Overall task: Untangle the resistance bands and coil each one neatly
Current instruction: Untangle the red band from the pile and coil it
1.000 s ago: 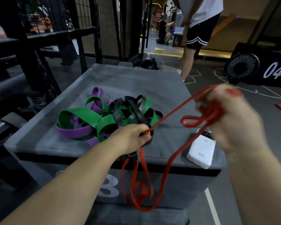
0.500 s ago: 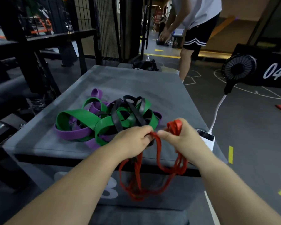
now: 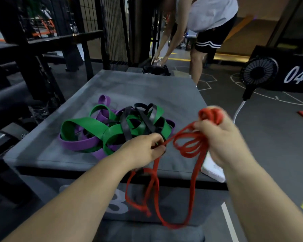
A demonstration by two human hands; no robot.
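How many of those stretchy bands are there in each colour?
Red band: 1, gripped by the left hand and the right hand
Green band: 1
Purple band: 1
Black band: 1
Total: 4, as far as the tangle on the grey box lets me tell.

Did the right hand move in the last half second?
Yes: the right hand, gripping the red band, swung rightward, now partly covering the white device on the grey box.
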